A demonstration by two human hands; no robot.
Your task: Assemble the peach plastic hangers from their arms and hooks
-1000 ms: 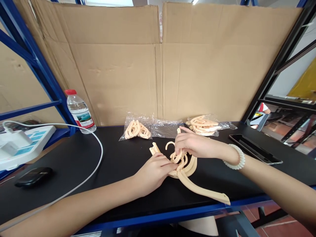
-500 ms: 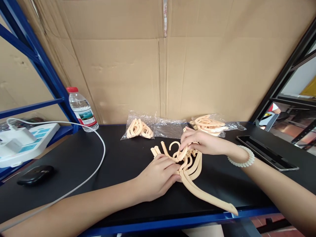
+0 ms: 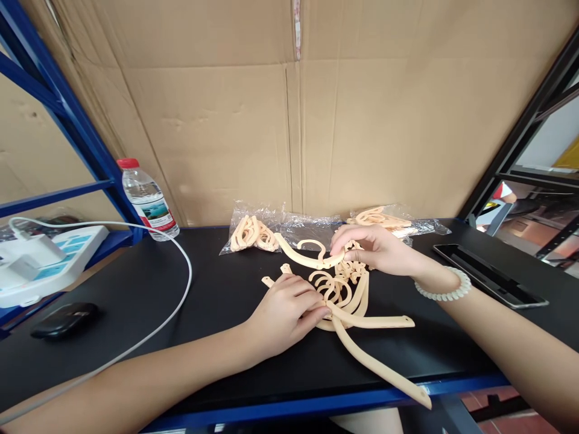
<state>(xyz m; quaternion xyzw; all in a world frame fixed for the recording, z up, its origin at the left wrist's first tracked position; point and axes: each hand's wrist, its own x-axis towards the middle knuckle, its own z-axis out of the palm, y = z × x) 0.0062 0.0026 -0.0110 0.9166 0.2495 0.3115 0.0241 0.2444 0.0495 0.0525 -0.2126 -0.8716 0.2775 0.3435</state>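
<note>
My left hand (image 3: 286,314) is closed on beige plastic folding clothes hangers (image 3: 377,320); two of their arms fan out to the right, and short ends stick out past the knuckles. My right hand (image 3: 384,250) pinches another clothes hanger (image 3: 296,256) by its right arm, its hook curving upward and its left arm reaching toward the bags. Under and between the hands lies a jumble of more hangers (image 3: 359,295), partly covered by the fingers.
At the back lie a clear bag of hangers (image 3: 246,234), a flat plastic bag (image 3: 307,226) and another filled bag (image 3: 380,216). A phone (image 3: 491,274) is at right. Leftward are a water bottle (image 3: 151,205), a mouse (image 3: 66,319), a white cable (image 3: 189,271) and a power strip (image 3: 85,241).
My right hand has lifted one hanger up and away from those in my left hand, and its arms now spread wide. A second hanger arm now points right beside my left hand.
</note>
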